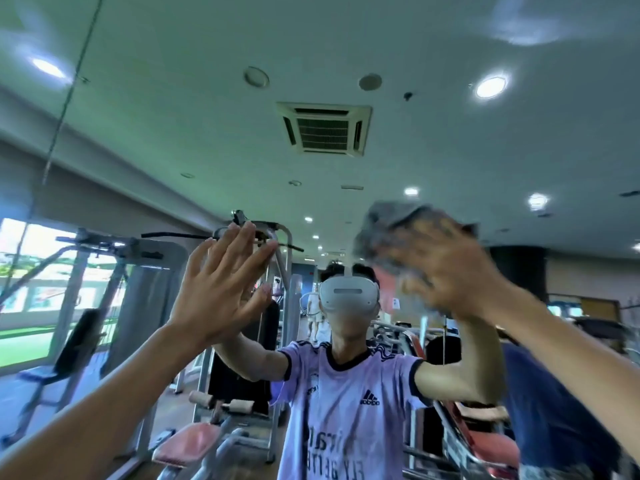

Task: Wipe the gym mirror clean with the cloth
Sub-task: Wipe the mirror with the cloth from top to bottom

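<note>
My right hand has the gray cloth under it, up against the mirror. It is too blurry for me to tell if the fingers curl round the cloth or lie flat on it. The cloth bunches out above and beside my fingers. My left hand is open, with straight fingers spread out and the palm flat on the glass, well apart from the cloth. In the glass I see a person in a purple shirt and a white headset, with both arms up. Behind stand gym machines and a bright window on the left. High up are a square air vent and round lights.
</note>
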{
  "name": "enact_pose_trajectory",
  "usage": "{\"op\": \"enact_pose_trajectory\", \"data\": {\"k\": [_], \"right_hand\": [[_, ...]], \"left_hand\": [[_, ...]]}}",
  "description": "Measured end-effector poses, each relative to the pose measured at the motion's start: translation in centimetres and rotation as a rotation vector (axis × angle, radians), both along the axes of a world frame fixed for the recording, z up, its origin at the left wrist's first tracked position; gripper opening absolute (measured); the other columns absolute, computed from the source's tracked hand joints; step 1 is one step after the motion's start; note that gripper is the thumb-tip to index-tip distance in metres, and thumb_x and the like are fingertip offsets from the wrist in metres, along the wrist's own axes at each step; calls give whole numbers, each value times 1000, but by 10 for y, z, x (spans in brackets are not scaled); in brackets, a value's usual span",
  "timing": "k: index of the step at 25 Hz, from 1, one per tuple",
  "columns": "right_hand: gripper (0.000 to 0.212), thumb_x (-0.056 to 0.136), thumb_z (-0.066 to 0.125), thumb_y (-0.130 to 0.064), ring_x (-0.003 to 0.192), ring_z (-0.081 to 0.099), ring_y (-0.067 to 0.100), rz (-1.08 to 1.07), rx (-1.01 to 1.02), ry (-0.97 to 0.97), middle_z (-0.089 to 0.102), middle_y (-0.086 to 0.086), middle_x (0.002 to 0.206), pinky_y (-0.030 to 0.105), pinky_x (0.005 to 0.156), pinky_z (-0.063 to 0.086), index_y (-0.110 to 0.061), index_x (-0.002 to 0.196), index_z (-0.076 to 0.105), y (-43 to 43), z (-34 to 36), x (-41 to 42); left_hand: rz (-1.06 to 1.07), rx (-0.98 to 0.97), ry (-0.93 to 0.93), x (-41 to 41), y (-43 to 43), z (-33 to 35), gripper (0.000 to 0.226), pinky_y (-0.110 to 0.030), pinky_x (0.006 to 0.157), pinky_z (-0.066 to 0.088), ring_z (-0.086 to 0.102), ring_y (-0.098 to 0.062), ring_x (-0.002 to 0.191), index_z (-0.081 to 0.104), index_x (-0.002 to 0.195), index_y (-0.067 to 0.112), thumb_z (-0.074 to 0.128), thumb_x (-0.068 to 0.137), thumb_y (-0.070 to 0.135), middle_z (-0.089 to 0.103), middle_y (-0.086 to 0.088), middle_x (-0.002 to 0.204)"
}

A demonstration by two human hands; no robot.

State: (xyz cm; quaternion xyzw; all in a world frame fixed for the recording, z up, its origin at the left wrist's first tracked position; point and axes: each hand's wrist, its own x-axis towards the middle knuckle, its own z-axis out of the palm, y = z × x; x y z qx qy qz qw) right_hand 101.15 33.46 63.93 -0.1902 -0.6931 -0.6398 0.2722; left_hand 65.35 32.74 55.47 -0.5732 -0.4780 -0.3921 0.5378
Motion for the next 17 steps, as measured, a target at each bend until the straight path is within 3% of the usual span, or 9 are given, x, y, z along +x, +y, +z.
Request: {"op": "enact_pose_trajectory", "data": {"k": [3,5,7,9,10,12,15,16,17], "right_hand": [[61,89,30,-36,144,32,35,158,-68,731,41,8,154,60,113,27,-28,150,36,1,50,-3],[62,90,30,-34,147,24,36,178,-39,914,33,7,159,60,116,22,-25,151,38,5,38,-52],[61,92,37,-32,148,22,36,151,-50,469,30,4,160,60,117,21,-28,153,31,8,0,-102],[62,89,46,-33,142,37,33,67,-69,-180,39,2,154,58,109,38,-30,150,36,4,-6,-111],[60,88,48,-33,136,44,32,33,-42,-312,42,1,151,56,103,44,-31,147,39,3,13,-104],[59,87,41,-32,134,45,32,49,-23,-23,48,4,147,57,105,40,-28,145,41,4,56,-99],[60,90,31,-34,147,28,32,238,-73,879,40,6,155,53,120,19,-24,147,44,0,58,-143],[60,92,32,-32,149,23,32,249,-72,945,33,5,159,50,123,9,-24,150,40,2,39,-177],[60,93,34,-30,149,20,32,234,-78,808,29,4,160,49,123,5,-25,152,37,2,17,-209]], "left_hand": [[38,-5,-63,-42,0,-8,66,-48,118,14,11,-23,153,19,157,36,23,96,61,8,-4,167],[40,-1,-74,-60,2,-12,67,-48,119,12,10,-22,154,18,158,35,23,97,61,6,-4,167],[24,2,-27,-74,2,-11,66,-49,119,13,12,-23,153,20,157,33,20,98,62,9,-5,167],[28,0,58,-85,2,-5,67,-48,118,11,10,-22,153,19,158,34,19,98,63,8,-5,167],[29,-4,98,-92,2,-1,67,-47,118,10,9,-21,153,19,158,34,20,97,63,9,-5,167],[36,-11,136,-105,2,2,67,-46,119,10,9,-21,153,21,158,33,22,97,63,11,-5,166],[-6,8,52,-118,4,-3,66,-44,120,5,7,-21,154,19,158,35,22,97,62,9,-4,167],[-35,17,-6,-124,4,-5,66,-44,121,4,7,-20,154,18,158,35,22,97,60,8,-4,167],[-58,25,-56,-130,4,-7,65,-43,121,4,7,-19,154,18,158,35,23,97,59,7,-3,167]]}}
